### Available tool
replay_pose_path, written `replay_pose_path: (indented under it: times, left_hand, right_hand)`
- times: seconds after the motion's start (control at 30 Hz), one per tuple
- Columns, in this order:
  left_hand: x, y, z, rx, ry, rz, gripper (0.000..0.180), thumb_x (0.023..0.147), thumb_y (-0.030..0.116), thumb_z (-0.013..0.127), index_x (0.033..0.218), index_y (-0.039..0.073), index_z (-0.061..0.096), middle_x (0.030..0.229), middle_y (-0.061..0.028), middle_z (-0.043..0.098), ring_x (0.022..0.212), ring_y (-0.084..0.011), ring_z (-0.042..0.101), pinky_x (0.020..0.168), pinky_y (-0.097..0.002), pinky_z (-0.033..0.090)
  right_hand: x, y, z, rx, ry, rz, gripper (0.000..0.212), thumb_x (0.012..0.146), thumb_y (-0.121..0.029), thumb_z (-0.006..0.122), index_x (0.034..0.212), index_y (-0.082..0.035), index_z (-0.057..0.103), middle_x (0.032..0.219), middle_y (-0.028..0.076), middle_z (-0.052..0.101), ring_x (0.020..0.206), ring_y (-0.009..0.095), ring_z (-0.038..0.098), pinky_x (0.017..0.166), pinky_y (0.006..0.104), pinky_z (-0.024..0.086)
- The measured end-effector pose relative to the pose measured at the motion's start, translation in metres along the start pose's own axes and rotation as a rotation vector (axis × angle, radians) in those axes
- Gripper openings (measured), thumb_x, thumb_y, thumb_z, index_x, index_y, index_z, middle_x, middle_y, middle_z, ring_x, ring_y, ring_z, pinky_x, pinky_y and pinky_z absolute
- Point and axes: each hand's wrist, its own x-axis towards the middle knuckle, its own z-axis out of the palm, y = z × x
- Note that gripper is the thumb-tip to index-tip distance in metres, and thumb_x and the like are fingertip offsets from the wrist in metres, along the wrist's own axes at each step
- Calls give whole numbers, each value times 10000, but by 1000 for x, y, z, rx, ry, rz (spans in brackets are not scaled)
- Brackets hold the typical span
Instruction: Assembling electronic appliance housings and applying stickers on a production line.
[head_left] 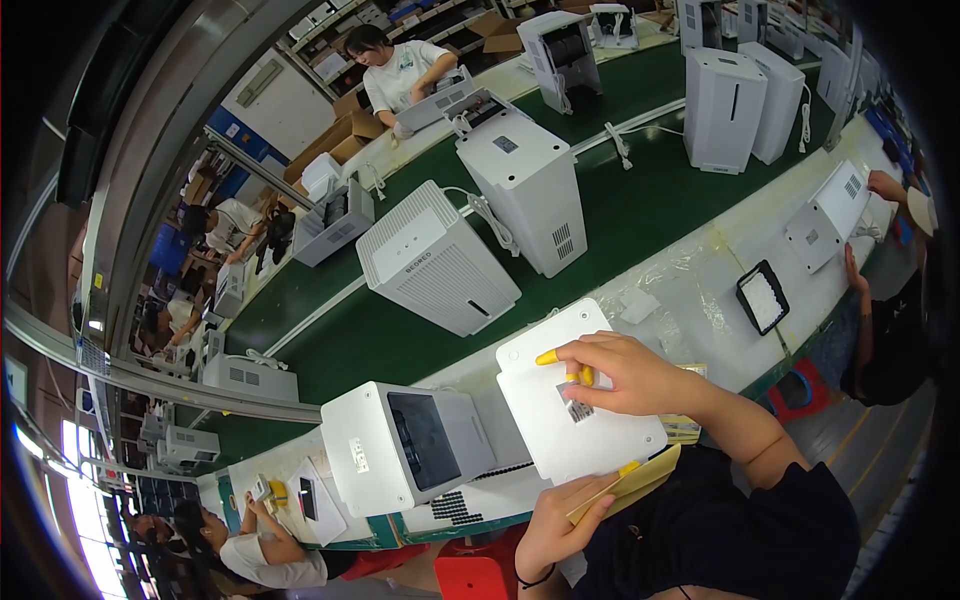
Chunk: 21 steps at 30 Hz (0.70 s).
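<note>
A white plastic panel (560, 420) lies on the pale workbench (700, 290) in front of me. My right hand (625, 378) rests on it, fingers with yellow fingertip covers pressing a small printed label (577, 410) on the panel. My left hand (555, 525) sits below the panel's near edge, pinching a yellow-brown sheet (630, 482) that sticks out to the right. To the left of the panel stands a white box-shaped appliance (400, 445) with a dark opening on its top face.
A green conveyor belt (640, 200) carries several white appliances (435, 260). A small black tray (763, 297) of white parts sits on the bench to the right. Other people work at the far side, at lower left and at the right edge.
</note>
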Motion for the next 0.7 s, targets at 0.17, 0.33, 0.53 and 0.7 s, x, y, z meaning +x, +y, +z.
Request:
replay_pose_path:
  times: [0.17, 0.33, 0.53, 0.7]
  left_hand:
    - [-1, 0, -1, 9, 7, 6, 231, 870, 68, 558, 1039, -78, 617, 911, -230, 645, 764, -359, 637, 692, -332, 499]
    - [-3, -4, -2, 6, 15, 28, 226, 867, 60, 560, 1034, -83, 616, 914, -227, 646, 755, -353, 633, 692, -330, 498]
    - [-6, -1, -6, 7, 8, -32, 214, 859, 41, 564, 1024, -84, 619, 921, -229, 646, 769, -349, 639, 700, -327, 499]
    - [-5, 4, -6, 52, -6, 55, 197, 842, 32, 583, 997, -82, 624, 899, -222, 649, 764, -342, 643, 688, -325, 501]
  right_hand:
    - [1, 0, 1, -13, 5, -18, 364, 882, -262, 613, 1172, -50, 550, 847, 87, 599, 817, 249, 546, 757, 360, 414]
    - [0, 0, 5, -47, 12, -33, 331, 857, -249, 638, 1126, -64, 585, 833, 80, 596, 826, 234, 550, 772, 359, 423]
    - [2, -11, -2, -575, 98, -509, 244, 826, -169, 648, 1057, -91, 636, 917, 37, 633, 944, 198, 565, 944, 404, 421]
    - [24, -11, 4, -646, 380, -271, 156, 842, -168, 634, 976, -95, 664, 903, 13, 652, 1004, 221, 571, 954, 414, 426]
